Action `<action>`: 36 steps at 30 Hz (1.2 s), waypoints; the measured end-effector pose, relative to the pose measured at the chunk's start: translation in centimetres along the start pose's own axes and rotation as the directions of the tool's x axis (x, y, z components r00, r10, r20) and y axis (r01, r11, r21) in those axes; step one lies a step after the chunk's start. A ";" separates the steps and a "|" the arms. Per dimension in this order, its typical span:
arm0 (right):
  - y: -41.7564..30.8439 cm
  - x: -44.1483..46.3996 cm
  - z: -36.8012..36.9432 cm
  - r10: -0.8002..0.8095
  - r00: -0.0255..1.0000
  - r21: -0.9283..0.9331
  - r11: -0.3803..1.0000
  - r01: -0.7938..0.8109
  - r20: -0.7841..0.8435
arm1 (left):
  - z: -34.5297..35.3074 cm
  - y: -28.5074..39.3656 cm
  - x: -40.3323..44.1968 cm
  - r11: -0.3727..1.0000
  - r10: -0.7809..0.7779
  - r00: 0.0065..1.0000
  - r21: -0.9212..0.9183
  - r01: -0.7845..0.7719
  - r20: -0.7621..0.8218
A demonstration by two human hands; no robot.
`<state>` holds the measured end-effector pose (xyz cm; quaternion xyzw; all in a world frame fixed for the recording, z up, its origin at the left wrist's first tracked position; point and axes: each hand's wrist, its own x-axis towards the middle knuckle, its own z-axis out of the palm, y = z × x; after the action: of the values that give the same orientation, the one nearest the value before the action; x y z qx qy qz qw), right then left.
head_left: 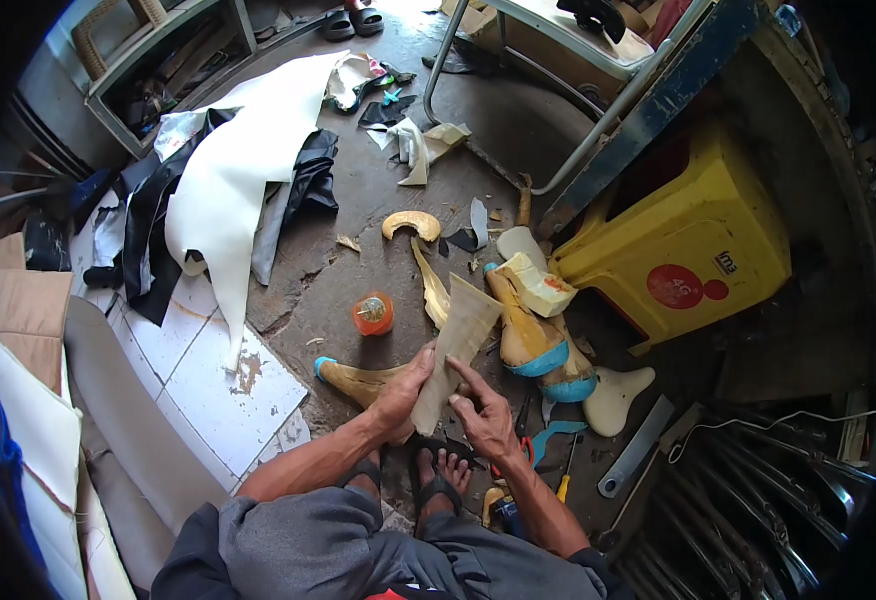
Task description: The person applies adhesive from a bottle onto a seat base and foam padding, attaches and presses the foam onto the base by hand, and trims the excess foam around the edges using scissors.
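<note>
My left hand [403, 398] is closed around the left side of a flat, tapering beige piece [466, 325], its wide end pointing up and away from me. The piece's material is unclear. At its lower right edge, my right hand [486, 425] presses index finger and thumb against it. Under my left forearm lies a brown shaped form with a blue end [353, 380]. Right of the piece are similar brown forms with blue rims [533, 345], a cream block [533, 285] and a cream foot-shaped piece [618, 398]. Ahead stands an orange jar [373, 313].
A yellow plastic stool [683, 240] lies on its side at right. White sheet material [248, 140] spreads over dark pieces at left. Near my right forearm lie a yellow-handled screwdriver [565, 485], a metal strip [638, 445] and several dark metal rods [748, 500].
</note>
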<state>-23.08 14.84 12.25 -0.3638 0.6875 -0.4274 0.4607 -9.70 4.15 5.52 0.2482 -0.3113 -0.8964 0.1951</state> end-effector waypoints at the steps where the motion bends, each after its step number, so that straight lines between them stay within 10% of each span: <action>1: 1.4 0.0 0.3 -0.114 0.993 -0.047 0.992 0.114 0.001 | 0.0 0.3 0.1 0.999 -0.005 1.000 -0.054 0.006 0.016; 4: 1.8 -1.6 0.9 -0.214 0.926 -0.014 0.973 0.230 0.311 | 0.4 2.2 0.2 0.994 -0.019 1.000 -0.107 0.022 0.022; 12: 0.0 0.0 -1.5 -0.091 0.994 -0.046 0.994 0.094 0.068 | 1.2 3.5 0.0 0.960 -0.087 0.995 -0.261 0.097 0.048; 13: 1.3 0.1 -0.2 -0.407 0.909 -0.063 0.909 0.413 0.089 | 1.1 3.7 0.0 0.956 -0.091 0.993 -0.273 0.108 0.076; 16: 2.0 -1.7 -0.5 -0.337 0.859 -0.141 0.898 0.416 0.386 | 0.5 4.1 0.2 0.953 -0.082 0.988 -0.280 0.115 0.128; 19: 1.2 -0.4 -0.7 -0.330 0.944 -0.074 0.941 0.330 0.015 | 0.8 3.6 0.1 0.944 -0.083 0.992 -0.310 0.110 0.100; 26: 1.4 -2.6 -0.8 -0.396 0.807 -0.287 0.789 0.543 0.438 | 0.2 3.6 0.6 0.934 -0.110 0.985 -0.325 0.148 0.132; 28: 1.7 -2.4 -0.5 -0.404 0.887 -0.043 0.905 0.423 0.222 | 0.5 3.7 0.5 0.941 -0.076 0.990 -0.320 0.111 0.120; 33: 1.0 -2.6 -0.8 -0.480 0.778 -0.353 0.703 0.618 0.406 | 0.1 3.7 1.0 0.895 -0.174 0.976 -0.392 0.213 0.133; 36: 0.8 -2.4 -0.5 -0.463 0.859 -0.391 0.765 0.512 0.217 | 0.2 3.3 0.8 0.883 -0.196 0.975 -0.414 0.220 0.101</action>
<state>-22.85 17.42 12.34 -0.6459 0.6209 -0.3474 0.2769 -9.80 1.46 7.54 0.2066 -0.0869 -0.9647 0.1380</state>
